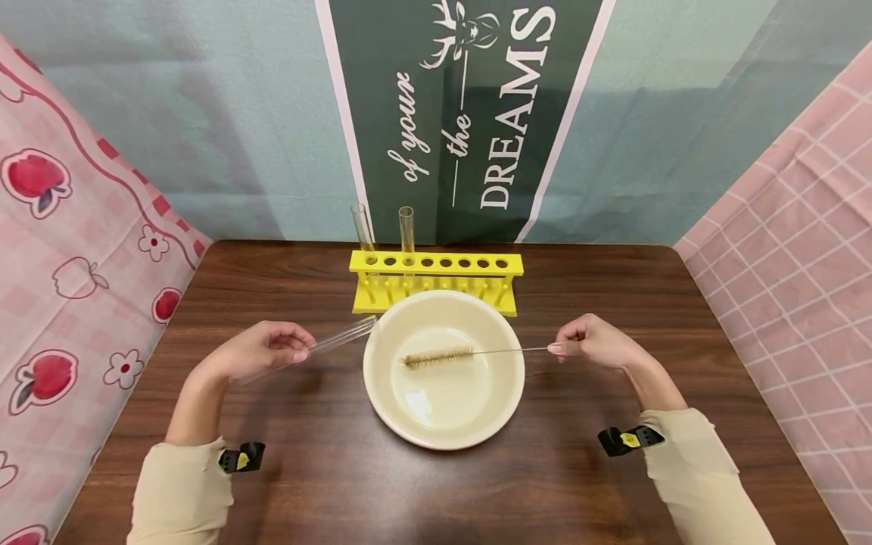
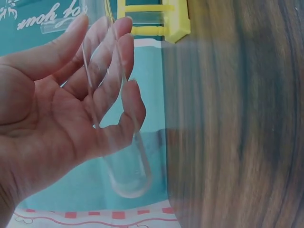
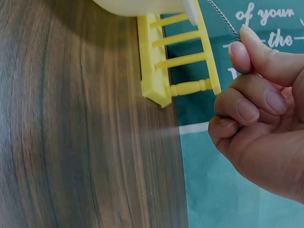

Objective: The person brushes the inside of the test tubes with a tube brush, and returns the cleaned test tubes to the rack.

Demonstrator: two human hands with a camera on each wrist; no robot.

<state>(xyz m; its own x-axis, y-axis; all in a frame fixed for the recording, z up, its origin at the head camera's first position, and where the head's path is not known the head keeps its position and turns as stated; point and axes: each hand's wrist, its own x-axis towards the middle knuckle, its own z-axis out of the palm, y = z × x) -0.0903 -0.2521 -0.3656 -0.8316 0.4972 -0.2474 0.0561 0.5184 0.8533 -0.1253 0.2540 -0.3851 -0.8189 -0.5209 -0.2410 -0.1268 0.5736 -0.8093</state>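
Observation:
My left hand [image 1: 266, 350] holds a clear glass test tube [image 1: 344, 334] between thumb and curled fingers, left of the bowl. Its mouth slants up toward the bowl's rim, and its rounded bottom shows below the palm in the left wrist view. To the right, my right hand [image 1: 589, 344] pinches the twisted wire handle [image 3: 223, 16] of a test tube brush between thumb and forefinger. The brush's tan bristles [image 1: 437, 358] extend leftward over the cream bowl [image 1: 378, 401], apart from the tube.
Behind the bowl stands a yellow test tube rack [image 1: 436, 263] holding two glass tubes, one upright [image 1: 406, 227] and one tilted [image 1: 361, 227]. All sit on a dark wood table [image 1: 545, 484]. A printed cloth [image 1: 266, 136] hangs along the back edge, with pink cloths at both sides.

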